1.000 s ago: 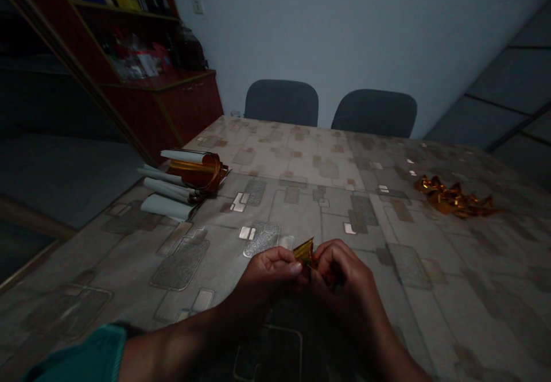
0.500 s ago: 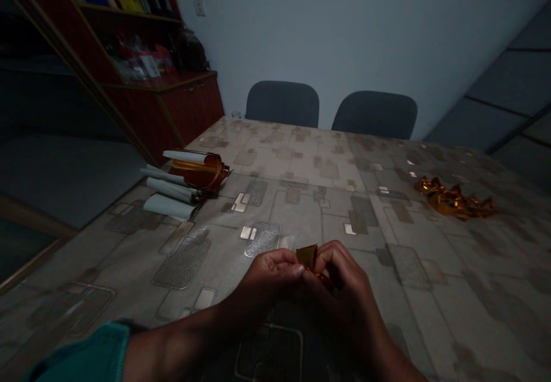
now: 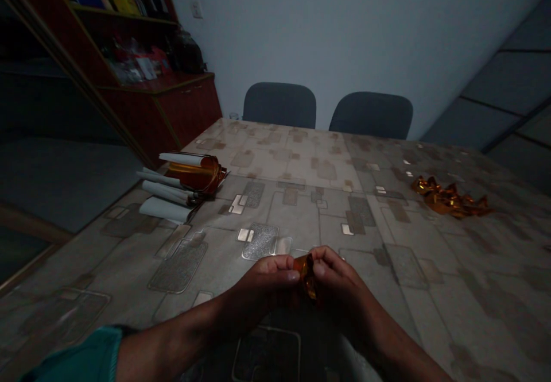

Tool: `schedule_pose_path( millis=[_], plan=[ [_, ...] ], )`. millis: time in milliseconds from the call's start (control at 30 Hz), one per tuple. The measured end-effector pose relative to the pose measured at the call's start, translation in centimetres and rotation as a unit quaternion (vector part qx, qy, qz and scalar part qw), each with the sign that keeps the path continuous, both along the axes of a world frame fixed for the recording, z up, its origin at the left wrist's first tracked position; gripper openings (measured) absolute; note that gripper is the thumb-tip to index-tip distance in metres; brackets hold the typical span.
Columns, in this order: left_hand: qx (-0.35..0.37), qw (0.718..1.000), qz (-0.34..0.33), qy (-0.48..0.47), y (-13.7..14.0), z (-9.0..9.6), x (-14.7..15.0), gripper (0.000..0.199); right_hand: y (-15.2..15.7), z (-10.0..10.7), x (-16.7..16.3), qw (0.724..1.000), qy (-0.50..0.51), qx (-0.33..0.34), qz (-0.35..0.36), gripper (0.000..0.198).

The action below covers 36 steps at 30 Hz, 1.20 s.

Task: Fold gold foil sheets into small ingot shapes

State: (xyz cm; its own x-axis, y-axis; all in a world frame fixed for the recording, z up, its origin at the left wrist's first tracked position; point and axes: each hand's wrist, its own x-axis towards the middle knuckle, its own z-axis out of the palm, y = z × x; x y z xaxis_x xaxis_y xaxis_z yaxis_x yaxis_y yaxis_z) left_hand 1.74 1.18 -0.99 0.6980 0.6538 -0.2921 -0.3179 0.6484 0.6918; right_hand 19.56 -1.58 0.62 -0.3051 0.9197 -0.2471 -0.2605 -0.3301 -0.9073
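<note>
you face one pale wall (image 3: 327,37) across the upper half of the frame, and below it one table (image 3: 279,161) with a patterned covering. one red-brown cabinet (image 3: 191,112) stands at the upper left, and two grey chairs, one left (image 3: 279,105) and one right (image 3: 371,115), show their backs at the table's far edge. one bundle of curled sheets (image 3: 198,180), pale and gold-orange, lies at the centre left; one cluster of shiny gold pieces (image 3: 450,198) lies at the right, too dark for you to count. your two hands meet at the lower centre: your left hand (image 3: 275,271) and right hand (image 3: 336,276) are both nearly closed, thumbs and fingers pinching opposite sides of one small piece of gold foil (image 3: 306,273), which sits between them above the table. one wall plate (image 3: 197,9) is at the upper left.
</note>
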Motion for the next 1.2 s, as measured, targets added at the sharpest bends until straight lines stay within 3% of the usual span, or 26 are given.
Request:
schedule_pose_path(
  millis=[300, 633, 833, 1200],
  plan=[
    [0.009, 0.999, -0.003, 0.033, 0.1, -0.1, 0.0, 0.031, 0.2, 1.8, -1.0, 0.992, -0.127, -0.007, 0.004, 0.022],
    [0.021, 0.998, -0.015, 0.065, 0.0, 0.6, 0.2, 0.037, 0.1, 1.8, -1.1, 0.981, -0.188, 0.044, -0.024, 0.019],
    [0.026, 0.997, -0.019, 0.072, -0.1, 0.8, 0.1, 0.038, 0.0, 1.5, -1.0, 0.987, -0.162, 0.019, -0.014, 0.022],
    [0.03, 0.996, -0.014, 0.084, -0.2, 0.1, 0.2, 0.037, -0.1, 1.2, -1.3, 0.994, -0.101, 0.043, -0.027, 0.02]
  ],
)
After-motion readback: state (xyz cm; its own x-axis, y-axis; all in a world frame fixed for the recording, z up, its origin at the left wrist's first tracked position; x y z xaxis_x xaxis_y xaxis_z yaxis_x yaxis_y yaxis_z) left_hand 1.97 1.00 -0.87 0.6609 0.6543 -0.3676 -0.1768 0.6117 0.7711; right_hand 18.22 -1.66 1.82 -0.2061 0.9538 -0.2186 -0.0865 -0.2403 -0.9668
